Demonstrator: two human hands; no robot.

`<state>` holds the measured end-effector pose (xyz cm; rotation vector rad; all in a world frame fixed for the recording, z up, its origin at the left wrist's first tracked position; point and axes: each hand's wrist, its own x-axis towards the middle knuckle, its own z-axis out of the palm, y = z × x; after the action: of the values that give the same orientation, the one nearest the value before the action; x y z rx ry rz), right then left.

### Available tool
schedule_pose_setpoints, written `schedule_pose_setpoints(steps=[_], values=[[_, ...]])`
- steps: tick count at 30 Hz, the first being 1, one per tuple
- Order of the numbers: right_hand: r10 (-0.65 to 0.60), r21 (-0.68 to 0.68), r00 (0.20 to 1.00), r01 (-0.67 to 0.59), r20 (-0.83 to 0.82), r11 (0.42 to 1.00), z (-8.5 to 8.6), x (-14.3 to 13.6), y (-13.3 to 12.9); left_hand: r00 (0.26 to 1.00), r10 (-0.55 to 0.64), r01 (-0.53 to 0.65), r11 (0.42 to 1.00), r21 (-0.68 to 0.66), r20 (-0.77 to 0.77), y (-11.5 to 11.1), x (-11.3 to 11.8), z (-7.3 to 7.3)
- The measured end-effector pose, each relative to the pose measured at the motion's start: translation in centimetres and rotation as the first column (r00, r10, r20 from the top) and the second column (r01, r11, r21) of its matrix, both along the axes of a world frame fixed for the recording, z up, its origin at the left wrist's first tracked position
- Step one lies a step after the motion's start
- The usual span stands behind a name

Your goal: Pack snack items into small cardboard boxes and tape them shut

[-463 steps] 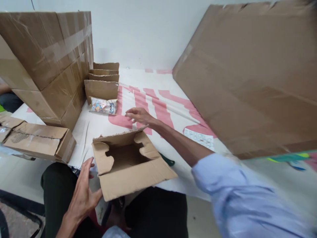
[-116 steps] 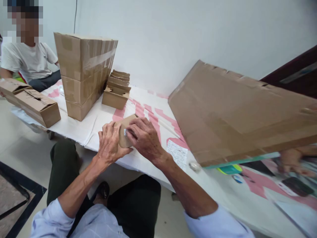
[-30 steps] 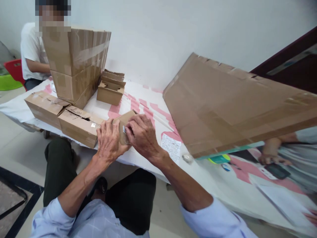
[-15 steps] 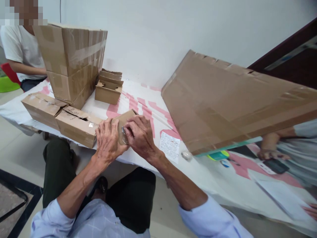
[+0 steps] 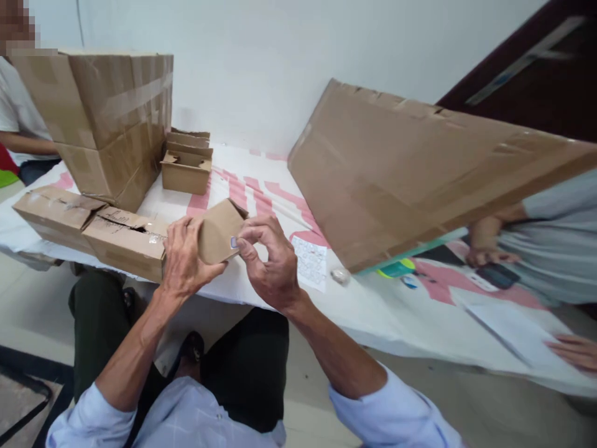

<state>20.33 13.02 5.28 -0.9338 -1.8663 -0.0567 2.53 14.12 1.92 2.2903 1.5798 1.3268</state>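
Note:
My left hand [image 5: 183,260] grips a small brown cardboard box [image 5: 218,229] by its left side, above the table's front edge. A small blue-edged sticker [image 5: 234,242] shows near the box's right edge. My right hand [image 5: 270,264] pinches at this sticker between thumb and forefinger, its palm partly turned toward me. A white sheet printed with rows of round marks [image 5: 308,264] lies right of my right hand. Beside that sheet is a small clear-wrapped item [image 5: 340,275].
Long cartons [image 5: 125,239] lie to the left, before stacked cartons [image 5: 119,106] and an open small box [image 5: 186,171]. A large cardboard panel [image 5: 420,186] stands at right. Beyond it a person's hand [image 5: 489,252] is near a black device [image 5: 498,276]; another hand [image 5: 573,351] touches papers.
The view has shifted to the right. My right hand has drawn back from the box's face to its right edge, and more of the box shows.

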Motion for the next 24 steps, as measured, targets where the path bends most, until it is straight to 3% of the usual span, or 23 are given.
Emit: schedule_pose_setpoints(steps=[3, 6, 8, 11, 14, 17, 20, 24], values=[[-0.047, -0.049, 0.98, 0.038, -0.191, 0.998, 0.7, 1.9, -0.5, 0.992, -0.081, 0.081, 0.997, 0.006, 0.097, 1.2, -1.4, -0.4], [-0.188, -0.116, 0.922, 0.157, -0.34, 0.981, -0.5, 6.1, -0.2, 0.961, -0.147, 0.161, 0.986, -0.042, 0.233, 2.5, -2.1, -1.0], [-0.326, -0.199, 0.857, 0.266, -0.4, 0.943, -2.6, 10.1, 0.0, 0.945, -0.178, 0.205, 0.976, -0.071, 0.275, 3.1, -2.0, -1.6], [-0.56, -0.376, 0.687, 0.419, -0.463, 0.826, -6.9, 16.0, -0.5, 0.934, -0.209, 0.242, 0.967, -0.084, 0.289, 3.7, -1.7, -2.5], [-0.696, -0.558, 0.553, 0.431, -0.458, 0.709, -11.3, 20.2, -1.3, 0.922, -0.2, 0.251, 0.961, -0.119, 0.332, 4.6, -2.0, -3.5], [-0.757, -0.663, 0.503, 0.401, -0.417, 0.632, -14.5, 22.3, -1.6, 0.874, -0.192, 0.295, 0.939, -0.176, 0.446, 5.4, -2.9, -4.3], [-0.771, -0.683, 0.488, 0.397, -0.409, 0.614, -16.3, 23.2, -1.0, 0.818, -0.174, 0.33, 0.923, -0.199, 0.548, 5.7, -4.2, -4.3], [-0.76, -0.671, 0.5, 0.395, -0.416, 0.628, -17.6, 24.1, 0.5, 0.807, -0.148, 0.31, 0.93, -0.196, 0.572, 5.5, -6.5, -3.4]])
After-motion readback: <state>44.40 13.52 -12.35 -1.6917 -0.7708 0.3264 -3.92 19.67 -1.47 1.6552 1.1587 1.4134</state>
